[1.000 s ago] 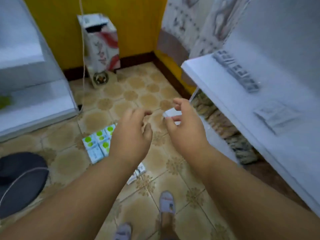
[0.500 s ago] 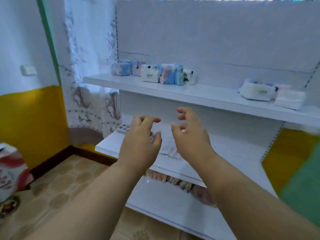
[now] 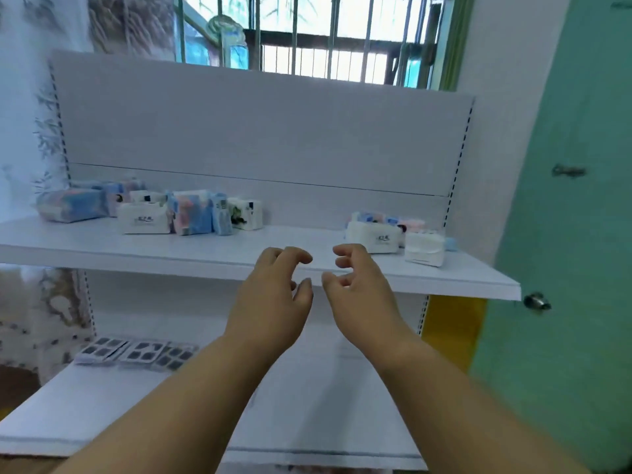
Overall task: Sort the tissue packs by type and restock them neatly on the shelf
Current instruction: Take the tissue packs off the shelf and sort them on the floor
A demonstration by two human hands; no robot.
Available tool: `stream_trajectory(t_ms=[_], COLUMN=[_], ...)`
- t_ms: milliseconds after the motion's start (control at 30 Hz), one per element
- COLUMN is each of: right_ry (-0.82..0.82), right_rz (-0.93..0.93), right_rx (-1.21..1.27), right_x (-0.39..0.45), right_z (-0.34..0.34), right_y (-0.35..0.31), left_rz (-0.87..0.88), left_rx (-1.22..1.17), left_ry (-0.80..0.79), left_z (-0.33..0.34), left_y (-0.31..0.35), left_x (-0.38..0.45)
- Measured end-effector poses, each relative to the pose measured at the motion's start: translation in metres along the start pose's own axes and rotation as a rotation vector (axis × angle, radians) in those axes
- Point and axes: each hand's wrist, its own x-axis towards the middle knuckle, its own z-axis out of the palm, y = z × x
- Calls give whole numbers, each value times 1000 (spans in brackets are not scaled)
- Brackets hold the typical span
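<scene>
The white tissue packs carry a small dark logo and a line of print on their fronts, too blurred to read. Both hands hover in front of the upper shelf [image 3: 171, 254], side by side and apart: the left hand [image 3: 270, 302] and the right hand [image 3: 359, 295] each have loosely curled fingers and hold nothing, touching neither the shelf nor any pack. On the upper shelf, toward its left end, sits a mixed cluster: a blue-and-pink patterned pack [image 3: 73, 204] lying flat, a white tissue pack [image 3: 143, 218] just beside it, another blue-and-pink pack [image 3: 191, 212] standing upright, a narrow blue pack [image 3: 222, 215] and a white pack with dark marks [image 3: 248, 213]. Toward the right end of that shelf lies a second group: a white pack with a logo [image 3: 374, 236], a plain white pack [image 3: 424, 248] in front at the edge, and pastel packs [image 3: 407, 222] behind them. On the lower shelf [image 3: 102, 412], at its left back, lie flat packets with dark squares [image 3: 136, 352]. Behind the shelf unit is a barred window [image 3: 325, 35]; to its right, a green door [image 3: 574, 234] with a metal knob [image 3: 537, 301].
</scene>
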Motion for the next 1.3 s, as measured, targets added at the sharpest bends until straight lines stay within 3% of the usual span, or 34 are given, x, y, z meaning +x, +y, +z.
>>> stream_trajectory(t_ms=[267,433,600,733,800,1000,1167,1300], right_ry=[237,264,281,153,103,154,169,93], right_rz=[138,162,14,78,130,66,136,184], right_rx=[-129,-217,-518,-815,-842,-627,73,473], right_x=[73,119,171,207,220,244,245,225], right_z=[-26,-56,-92,-109,-113,-123,-129,-113], right_y=[39,71,112,152,170,188,163,132], left_rz=[68,36,101,79,77,-10,-329,-543], left_rx=[-82,-63,275,476,516,435,-270,-692], left_ry=[-149,-300,-355,-426,-472,-309,-6,93], left_z=[66,118,181,227,242,249,209,156], left_y=[5,26,37,32,28,22,20,18], left_x=[102,156,215,247,252,254,235,197])
